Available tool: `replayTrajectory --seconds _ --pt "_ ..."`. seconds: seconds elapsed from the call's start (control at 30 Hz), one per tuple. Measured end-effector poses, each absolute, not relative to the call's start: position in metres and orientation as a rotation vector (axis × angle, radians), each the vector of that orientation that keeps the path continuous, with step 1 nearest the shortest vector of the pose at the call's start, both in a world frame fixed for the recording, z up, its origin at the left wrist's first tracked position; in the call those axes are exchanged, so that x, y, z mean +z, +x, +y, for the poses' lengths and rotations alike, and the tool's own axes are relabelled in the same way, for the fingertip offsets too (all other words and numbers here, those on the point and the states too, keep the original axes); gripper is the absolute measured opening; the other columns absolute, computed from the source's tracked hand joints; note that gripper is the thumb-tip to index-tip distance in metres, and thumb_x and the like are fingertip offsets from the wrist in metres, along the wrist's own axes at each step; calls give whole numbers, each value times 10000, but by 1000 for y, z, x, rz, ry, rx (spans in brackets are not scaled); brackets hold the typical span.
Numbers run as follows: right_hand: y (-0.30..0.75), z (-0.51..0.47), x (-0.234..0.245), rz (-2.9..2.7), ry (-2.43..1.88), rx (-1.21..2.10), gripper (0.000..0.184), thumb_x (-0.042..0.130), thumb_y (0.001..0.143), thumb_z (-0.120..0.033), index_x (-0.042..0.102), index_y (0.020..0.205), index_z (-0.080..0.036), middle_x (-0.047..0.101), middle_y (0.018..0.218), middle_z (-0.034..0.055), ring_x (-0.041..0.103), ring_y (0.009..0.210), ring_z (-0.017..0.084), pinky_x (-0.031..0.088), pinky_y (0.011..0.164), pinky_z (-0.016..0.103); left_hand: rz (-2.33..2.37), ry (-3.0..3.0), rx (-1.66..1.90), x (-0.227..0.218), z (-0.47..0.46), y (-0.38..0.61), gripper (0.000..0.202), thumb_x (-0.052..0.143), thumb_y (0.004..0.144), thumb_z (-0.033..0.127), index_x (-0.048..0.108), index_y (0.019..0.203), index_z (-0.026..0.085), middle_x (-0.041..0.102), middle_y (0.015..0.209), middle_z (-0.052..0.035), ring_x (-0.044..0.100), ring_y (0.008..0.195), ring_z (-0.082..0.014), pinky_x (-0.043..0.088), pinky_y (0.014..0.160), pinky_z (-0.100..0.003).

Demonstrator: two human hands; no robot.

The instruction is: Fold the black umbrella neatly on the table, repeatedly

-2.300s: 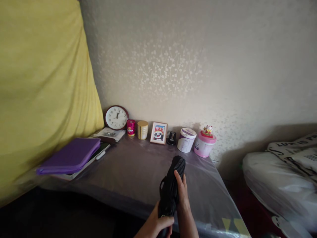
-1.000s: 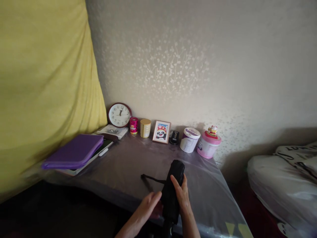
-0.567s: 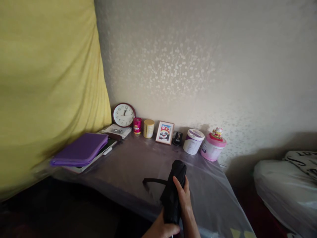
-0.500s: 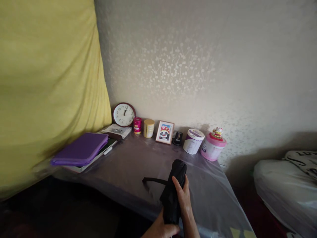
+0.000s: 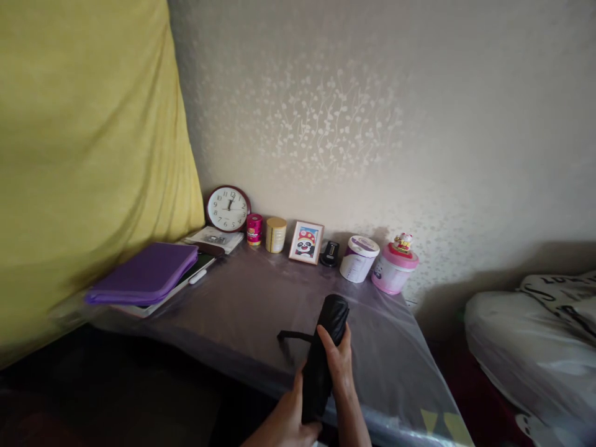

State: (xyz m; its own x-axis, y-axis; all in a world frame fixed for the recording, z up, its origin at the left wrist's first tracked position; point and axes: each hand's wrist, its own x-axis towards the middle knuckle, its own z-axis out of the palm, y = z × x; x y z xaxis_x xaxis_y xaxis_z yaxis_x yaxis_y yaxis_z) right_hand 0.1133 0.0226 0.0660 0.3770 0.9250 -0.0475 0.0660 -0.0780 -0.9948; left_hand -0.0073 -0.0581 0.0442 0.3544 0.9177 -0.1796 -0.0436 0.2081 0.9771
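Note:
A folded black umbrella is held tilted over the near part of the table, its far end leaning right. Its strap hangs loose and sticks out to the left. My right hand wraps round the umbrella's upper half from the right, thumb across the fabric. My left hand grips the lower end from the left, thumb along its side; part of those fingers is hidden beneath it.
Along the wall stand a clock, a pink can, a yellow-lidded can, a panda picture frame, a black object, a white tub and a pink tub. A purple folder lies left on the table.
My left hand has slid up along the umbrella's left side. The fabric looks more tightly gathered round it. The view has shifted slightly.

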Motion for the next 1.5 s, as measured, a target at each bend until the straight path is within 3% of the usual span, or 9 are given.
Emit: replayTrajectory --seconds 0.2,0.37,0.5,0.6,0.8,1.03,1.23,1.37,1.5 --pt "116 20 73 -780 -1275 1247 658 663 607 -535 537 1144 -177 667 809 14 634 713 214 513 633 313 560 795 719 63 -59 -5 783 626 633 438 246 1280 215 604 776 -3 527 484 -91 390 535 -247" --pt "115 18 76 -869 -1307 1183 667 683 602 -496 519 1176 -199 670 901 14 627 796 215 503 683 299 620 871 678 56 -61 -1 644 574 665 352 327 1219 134 565 545 40 425 399 -65 297 449 -203" --pt "113 19 79 -979 -1380 1036 719 695 597 -457 467 1225 -191 661 958 30 609 876 228 489 743 301 862 946 678 46 -62 1 716 541 668 244 217 1303 175 507 480 87 454 415 -94 328 454 -203" --pt "109 19 80 -997 -1436 945 779 707 574 -448 431 1246 -167 652 980 48 600 899 234 479 778 311 1007 1075 781 34 -61 2 795 569 648 219 173 1337 203 546 584 65 480 443 -110 370 475 -230" --pt "106 22 71 -940 -1479 908 742 705 575 -477 451 1196 -159 645 960 47 599 886 232 478 785 318 1305 1223 896 31 -61 -1 902 616 599 187 153 1373 171 632 931 -65 583 924 -221 386 803 -282" --pt "116 28 61 -726 -1323 1143 649 689 587 -504 527 1115 -164 660 794 11 630 744 217 509 662 310 834 965 692 74 -58 -21 873 615 673 410 80 1350 280 596 756 22 572 539 -128 408 552 -255" --pt "119 26 64 -739 -1299 1155 651 683 580 -512 553 1112 -159 666 802 4 630 756 208 502 677 301 679 881 660 63 -58 -5 768 529 706 510 182 1302 171 597 632 14 411 350 -55 272 395 -179" --pt "117 24 68 -824 -1371 1073 654 717 575 -470 521 1129 -185 665 868 7 625 822 210 500 708 289 957 1033 697 54 -60 3 630 500 720 352 264 1275 167 519 519 65 430 383 -87 313 414 -196" --pt "114 23 66 -831 -1361 1040 661 742 552 -457 505 1097 -168 661 802 12 643 736 215 521 651 309 1304 1322 726 54 -58 -4 683 568 684 279 277 1293 173 633 845 -47 603 714 -173 438 636 -263"
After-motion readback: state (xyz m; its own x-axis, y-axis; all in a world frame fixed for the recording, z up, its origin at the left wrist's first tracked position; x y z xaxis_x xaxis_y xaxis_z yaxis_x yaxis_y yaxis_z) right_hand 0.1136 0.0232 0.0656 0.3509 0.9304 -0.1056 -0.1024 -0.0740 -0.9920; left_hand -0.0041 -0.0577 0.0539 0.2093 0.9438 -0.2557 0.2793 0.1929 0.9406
